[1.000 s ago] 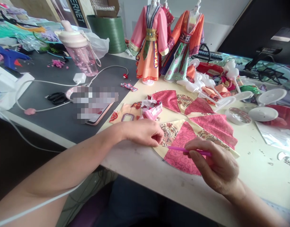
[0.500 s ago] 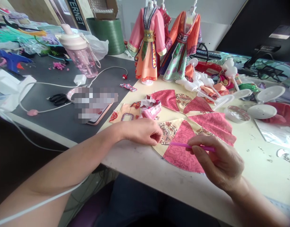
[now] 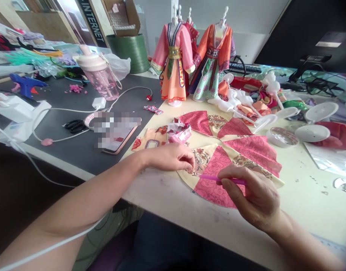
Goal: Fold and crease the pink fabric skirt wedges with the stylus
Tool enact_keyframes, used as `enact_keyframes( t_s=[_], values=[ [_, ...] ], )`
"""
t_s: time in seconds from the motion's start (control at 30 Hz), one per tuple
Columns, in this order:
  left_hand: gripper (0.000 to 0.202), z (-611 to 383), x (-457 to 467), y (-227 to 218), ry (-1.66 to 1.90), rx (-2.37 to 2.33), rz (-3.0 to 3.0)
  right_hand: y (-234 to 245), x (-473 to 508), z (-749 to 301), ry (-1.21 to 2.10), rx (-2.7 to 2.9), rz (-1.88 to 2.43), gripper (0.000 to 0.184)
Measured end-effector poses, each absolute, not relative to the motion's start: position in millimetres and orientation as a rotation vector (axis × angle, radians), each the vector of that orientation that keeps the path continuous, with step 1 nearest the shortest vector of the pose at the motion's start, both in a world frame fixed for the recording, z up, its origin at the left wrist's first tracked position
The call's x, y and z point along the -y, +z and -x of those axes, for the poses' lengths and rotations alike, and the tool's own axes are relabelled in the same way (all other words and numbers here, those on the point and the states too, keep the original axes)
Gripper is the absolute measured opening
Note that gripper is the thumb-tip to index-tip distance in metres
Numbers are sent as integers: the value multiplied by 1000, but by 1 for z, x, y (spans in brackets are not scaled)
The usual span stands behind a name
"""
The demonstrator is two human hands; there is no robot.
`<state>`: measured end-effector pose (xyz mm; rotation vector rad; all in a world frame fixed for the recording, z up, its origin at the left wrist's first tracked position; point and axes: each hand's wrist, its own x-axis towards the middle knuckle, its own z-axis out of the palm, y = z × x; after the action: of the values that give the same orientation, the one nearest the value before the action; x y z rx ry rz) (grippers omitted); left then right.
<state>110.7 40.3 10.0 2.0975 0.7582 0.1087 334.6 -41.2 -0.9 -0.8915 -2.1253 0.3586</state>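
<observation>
A round patchwork of pink brocade and cream floral wedges (image 3: pixel 218 184) lies flat on the cream work surface (image 3: pixel 311 195). My left hand (image 3: pixel 169 157) rests at its upper left edge, the fingertips pinched on the cloth. My right hand (image 3: pixel 253 197) grips a thin pink plastic stick (image 3: pixel 222 179) between thumb and fingers, its tip over a cream floral wedge close to my left fingertips. A crumpled bundle of pink and white fabric scraps (image 3: pixel 178 133) lies just beyond my left hand.
Two dressed doll mannequins (image 3: pixel 175 64) stand behind the cloth, beside white doll bodies and round white stands (image 3: pixel 312 133). On the dark mat to the left are a blurred phone (image 3: pixel 116 145), black scissors (image 3: pixel 75 126), a pink bottle (image 3: pixel 98 75) and a blue glue gun (image 3: pixel 26 85).
My right hand and the pink stick have shifted left, bringing the stick's tip nearer my left fingers. The view has also tilted slightly. My left hand keeps its place at the cloth's edge.
</observation>
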Motion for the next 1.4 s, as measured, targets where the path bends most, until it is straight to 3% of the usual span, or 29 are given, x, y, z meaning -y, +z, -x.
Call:
enact_keyframes(
  t_s=[0.4, 0.6, 1.4],
  values=[
    [14, -107, -44, 7, 308, -755, -1912, -5, 39, -334, 337, 2048, 884, 15],
    [18, -115, -40, 6, 454, -790, -1663, -9, 38, -333, 208, 1943, 922, 28],
    [25, -146, -11, -5, 639, -761, -1279, -24, 26, -325, 56, 1985, 1041, 23]
  ],
)
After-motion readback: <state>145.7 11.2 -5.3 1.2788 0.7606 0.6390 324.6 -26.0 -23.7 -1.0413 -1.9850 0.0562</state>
